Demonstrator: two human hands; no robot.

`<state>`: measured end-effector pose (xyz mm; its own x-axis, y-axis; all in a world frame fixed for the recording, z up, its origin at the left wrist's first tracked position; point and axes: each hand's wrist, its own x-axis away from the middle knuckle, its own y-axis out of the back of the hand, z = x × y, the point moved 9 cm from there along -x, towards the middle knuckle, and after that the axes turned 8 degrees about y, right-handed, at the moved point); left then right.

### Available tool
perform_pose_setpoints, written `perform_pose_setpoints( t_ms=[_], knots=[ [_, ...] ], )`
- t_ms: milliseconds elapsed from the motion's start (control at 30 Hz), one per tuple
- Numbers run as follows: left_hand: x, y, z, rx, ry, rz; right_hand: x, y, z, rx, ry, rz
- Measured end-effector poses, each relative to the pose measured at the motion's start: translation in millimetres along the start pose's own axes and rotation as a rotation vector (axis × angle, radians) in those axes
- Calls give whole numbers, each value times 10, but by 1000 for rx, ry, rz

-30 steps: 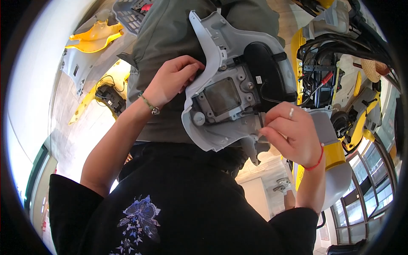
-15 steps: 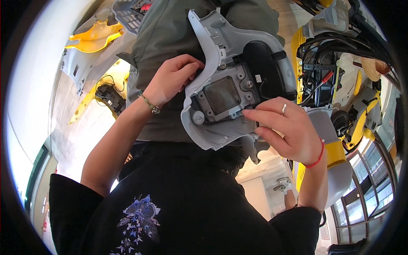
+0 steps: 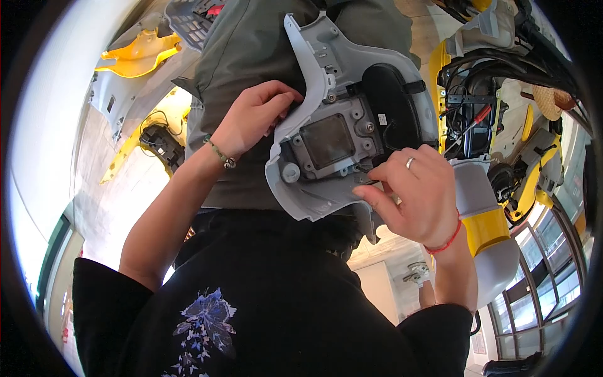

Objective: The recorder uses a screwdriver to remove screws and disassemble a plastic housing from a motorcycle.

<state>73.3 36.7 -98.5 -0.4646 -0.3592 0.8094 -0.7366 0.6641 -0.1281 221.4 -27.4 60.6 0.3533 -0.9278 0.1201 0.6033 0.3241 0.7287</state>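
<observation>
A grey plastic scooter panel (image 3: 314,204) lies tilted across my lap, its inner side up. Screwed into it is a squarish display housing (image 3: 328,139) with a dark window. A black oval part (image 3: 391,103) sits right of that housing, with a thin black cable on it. My left hand (image 3: 260,116) is curled at the panel's left edge, gripping it, its fingertips partly hidden. My right hand (image 3: 411,195) is over the panel's lower right, beside the housing's lower corner. Its fingers are bent in, thumb stretched toward the panel; a small dark thing shows between thumb and fingers, too small to name.
Yellow and grey body panels (image 3: 141,55) lie on the floor to the left, beside a grey plastic basket (image 3: 191,22). A yellow scooter frame (image 3: 471,119) with exposed cables stands close on the right, a red-handled screwdriver (image 3: 480,116) lying on it.
My right hand has turned and bent its fingers in, its wrist moving slightly left. The panel has shifted slightly. My left hand stays where it was.
</observation>
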Motion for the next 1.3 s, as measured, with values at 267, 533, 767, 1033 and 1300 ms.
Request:
perform_pose_setpoints(
  t_ms=[267,533,767,1033,1300],
  knots=[
    [32,63,-23,6,7,0,44,-55,-5,-82,-50,-81],
    [471,166,-485,734,-10,221,242,192,-78,-545,-176,-283],
    [888,72,-834,1025,-122,442,75,313,140,-552,-228,-557],
    [1180,-52,-921,754,-127,353,-542,251,742,-270,59,-565],
    [1274,-262,-870,624,-134,299,-634,74,855,-49,72,-550]
  ],
)
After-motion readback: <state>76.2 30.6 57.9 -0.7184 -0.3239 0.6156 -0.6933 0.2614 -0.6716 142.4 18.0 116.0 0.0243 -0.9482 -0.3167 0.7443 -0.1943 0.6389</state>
